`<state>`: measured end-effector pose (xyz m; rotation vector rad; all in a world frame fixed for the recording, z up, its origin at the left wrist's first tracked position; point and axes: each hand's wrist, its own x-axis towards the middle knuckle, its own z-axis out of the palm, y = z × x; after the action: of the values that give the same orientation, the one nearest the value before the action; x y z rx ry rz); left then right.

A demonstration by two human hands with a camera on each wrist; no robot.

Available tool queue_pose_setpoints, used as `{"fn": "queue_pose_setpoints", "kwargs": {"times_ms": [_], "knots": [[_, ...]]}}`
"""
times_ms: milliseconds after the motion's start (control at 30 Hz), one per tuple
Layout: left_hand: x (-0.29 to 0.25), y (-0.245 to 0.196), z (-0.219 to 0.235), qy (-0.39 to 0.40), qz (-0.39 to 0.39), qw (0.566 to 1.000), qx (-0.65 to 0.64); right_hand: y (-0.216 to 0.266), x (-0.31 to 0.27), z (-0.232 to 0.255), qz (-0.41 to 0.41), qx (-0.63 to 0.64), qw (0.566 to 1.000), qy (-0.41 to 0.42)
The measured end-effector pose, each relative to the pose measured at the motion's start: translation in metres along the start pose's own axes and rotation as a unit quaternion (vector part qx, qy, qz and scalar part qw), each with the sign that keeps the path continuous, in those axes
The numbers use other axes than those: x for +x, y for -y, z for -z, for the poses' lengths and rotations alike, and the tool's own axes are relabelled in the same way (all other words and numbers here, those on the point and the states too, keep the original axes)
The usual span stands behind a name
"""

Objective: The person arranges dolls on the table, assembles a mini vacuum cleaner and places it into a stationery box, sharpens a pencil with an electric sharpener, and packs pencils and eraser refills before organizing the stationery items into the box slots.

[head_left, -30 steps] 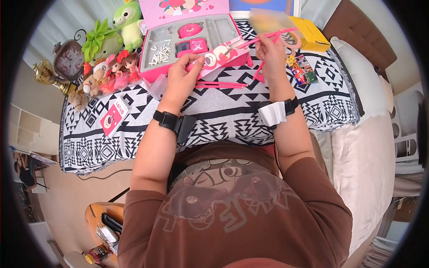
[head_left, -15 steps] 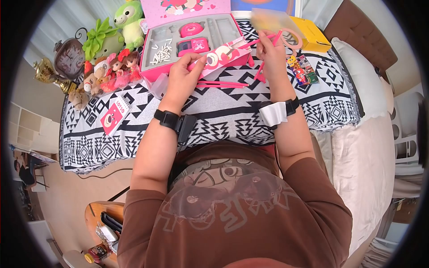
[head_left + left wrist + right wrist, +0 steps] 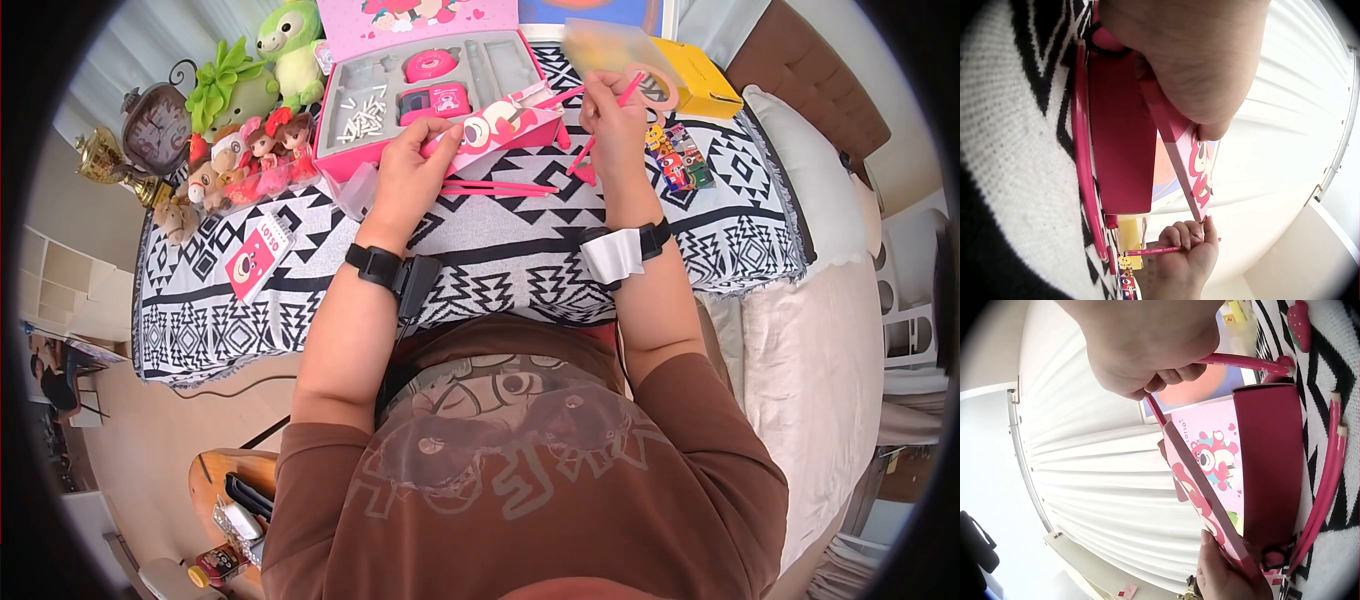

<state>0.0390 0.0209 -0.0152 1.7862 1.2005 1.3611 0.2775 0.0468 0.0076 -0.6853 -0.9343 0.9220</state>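
In the head view, my left hand grips one end of a slim pink carton printed with a bear, held slanted in front of a large pink gift box. A pink pencil sticks out of the carton's far end. My right hand pinches that pencil with its fingertips. A second pink pencil passes through the curled fingers of the same hand and points down toward the blanket. Two more pink pencils lie side by side on the patterned blanket, below the carton.
Inside the gift box are a pink round item, a small pink boxed item and white sticks. Plush toys, a clock and a notepad are at left. Tape and a yellow box stand at right.
The pinched pencil has slid leftward into the carton; its end no longer shows to the right of my right fingers. My left hand and the carton have barely moved.
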Motion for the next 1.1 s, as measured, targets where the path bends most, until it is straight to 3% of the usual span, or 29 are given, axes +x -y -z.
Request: {"fn": "queue_pose_setpoints", "kwargs": {"times_ms": [200, 333, 433, 600, 733, 800, 1100], "knots": [[0.0, -0.001, 0.0, -0.003, -0.005, 1.0, -0.001, -0.001, -0.004, -0.001, -0.036, -0.037, 0.996, 0.067], [-0.001, -0.002, 0.0, -0.005, 0.002, 1.0, -0.006, -0.001, -0.006, -0.004, -0.027, -0.031, 0.996, 0.078], [0.0, -0.001, -0.001, -0.012, -0.011, 1.0, -0.01, -0.003, -0.003, 0.001, -0.046, -0.012, 0.998, 0.027], [0.001, 0.002, -0.001, -0.012, -0.004, 1.0, -0.002, -0.002, -0.006, -0.001, -0.066, -0.053, 0.991, 0.103], [0.001, 0.003, -0.001, -0.014, -0.014, 1.0, -0.007, -0.002, -0.004, 0.001, -0.062, -0.064, 0.991, 0.104], [0.001, 0.002, -0.001, -0.013, -0.015, 1.0, -0.004, 0.001, -0.001, 0.005, -0.07, -0.021, 0.996, 0.054], [0.001, -0.001, 0.001, -0.015, 0.032, 0.999, -0.018, 0.012, 0.0, 0.002, -0.054, 0.129, 0.987, 0.075]]}}
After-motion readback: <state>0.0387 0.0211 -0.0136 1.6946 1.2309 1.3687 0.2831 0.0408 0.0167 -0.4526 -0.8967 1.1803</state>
